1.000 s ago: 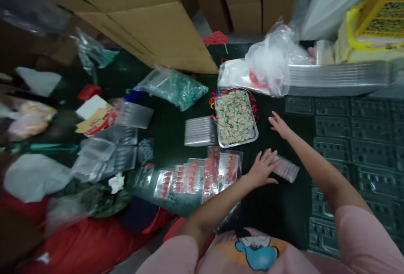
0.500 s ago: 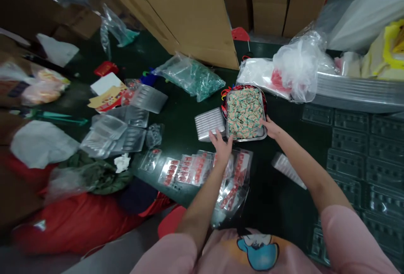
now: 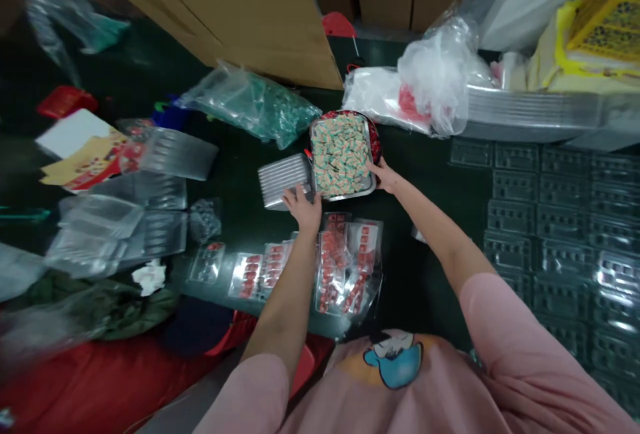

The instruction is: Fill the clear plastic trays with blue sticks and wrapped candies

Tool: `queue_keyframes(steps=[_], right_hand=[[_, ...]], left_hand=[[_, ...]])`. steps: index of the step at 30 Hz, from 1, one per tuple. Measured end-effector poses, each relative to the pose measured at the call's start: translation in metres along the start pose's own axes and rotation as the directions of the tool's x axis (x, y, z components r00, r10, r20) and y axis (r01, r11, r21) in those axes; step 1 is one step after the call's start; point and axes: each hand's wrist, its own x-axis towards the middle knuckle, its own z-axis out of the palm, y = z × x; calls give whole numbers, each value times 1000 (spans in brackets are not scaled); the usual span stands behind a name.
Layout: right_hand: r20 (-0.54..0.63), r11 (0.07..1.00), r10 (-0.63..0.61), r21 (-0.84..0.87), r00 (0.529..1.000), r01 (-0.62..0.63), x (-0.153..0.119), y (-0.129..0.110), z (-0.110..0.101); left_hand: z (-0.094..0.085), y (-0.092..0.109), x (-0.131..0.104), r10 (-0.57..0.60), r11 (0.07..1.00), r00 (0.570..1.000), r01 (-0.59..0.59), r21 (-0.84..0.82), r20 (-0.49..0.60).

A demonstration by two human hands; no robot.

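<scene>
A metal tray [image 3: 371,187] full of small wrapped beige and green pieces [image 3: 342,154] rests over a round red container [image 3: 374,141], mostly hidden beneath it. My right hand [image 3: 385,177] grips the tray's right side, thumb over the rim and fingers partly hidden. My left hand [image 3: 306,213] has its fingers spread over a ribbed clear plastic tray [image 3: 283,179], its thumb at the metal tray's lower left corner. Below my hands lie clear packs with red pieces [image 3: 333,257], partly covered by my left forearm.
Flat clear plastic trays [image 3: 555,221] cover the right side of the green table. A bag of green plastic [image 3: 260,104] and a tall cardboard box [image 3: 240,14] stand behind. Stacked clear trays [image 3: 125,221] lie left; white plastic bags [image 3: 433,81] sit at the back right.
The whole view has shifted, so things appear further left and higher. More of the red container shows at the metal tray's right side. Both hands keep their places at the tray.
</scene>
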Motion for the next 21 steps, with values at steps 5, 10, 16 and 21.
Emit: queue_keyframes(steps=[5, 10, 16, 21], right_hand=[[-146, 916, -73, -402, 987, 8, -93, 14, -85], [-92, 776, 9, -628, 996, -65, -215, 48, -140], [-117, 830, 58, -545, 991, -113, -254, 75, -140], [-119, 881, 53, -463, 991, -102, -245, 79, -142]], left_hand=[[-4, 56, -77, 392, 917, 914, -377, -130, 110], [21, 134, -201, 852, 480, 318, -790, -381, 416], [63, 173, -238, 825, 428, 202, -833, -350, 527], [80, 172, -227, 813, 423, 198, -847, -323, 547]])
